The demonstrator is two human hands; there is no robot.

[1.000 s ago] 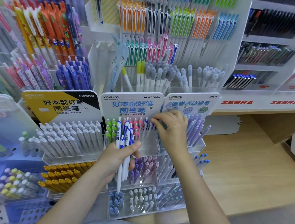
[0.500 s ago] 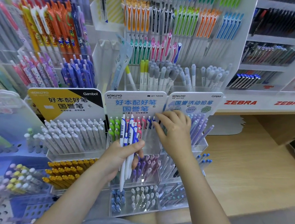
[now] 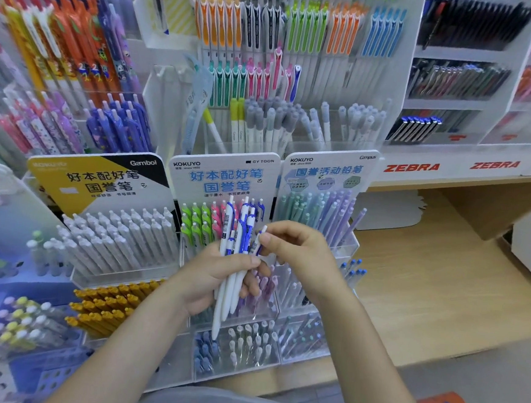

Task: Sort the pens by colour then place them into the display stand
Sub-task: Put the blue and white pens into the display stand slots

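My left hand (image 3: 217,277) grips a bunch of white pens with blue clips (image 3: 235,240), held upright in front of the clear display stand (image 3: 228,173) with the blue KOKUYO card. My right hand (image 3: 298,251) pinches the top of one more white and blue pen (image 3: 258,240) right beside the bunch. In the stand's top row behind the bunch stand green pens (image 3: 194,221), pink pens (image 3: 216,218) and a few blue ones (image 3: 259,207).
White pens (image 3: 121,237) fill the Gambol stand on the left, yellow pens (image 3: 107,303) below them. Pastel pencils (image 3: 323,212) fill the Campus stand on the right. A wooden shelf (image 3: 442,279) runs to the right, and tall racks of pens rise behind.
My right hand has drawn back from the stand's top row toward me, now pinching a blue and white pen next to the bunch. My left hand has kept its hold on the bunch.
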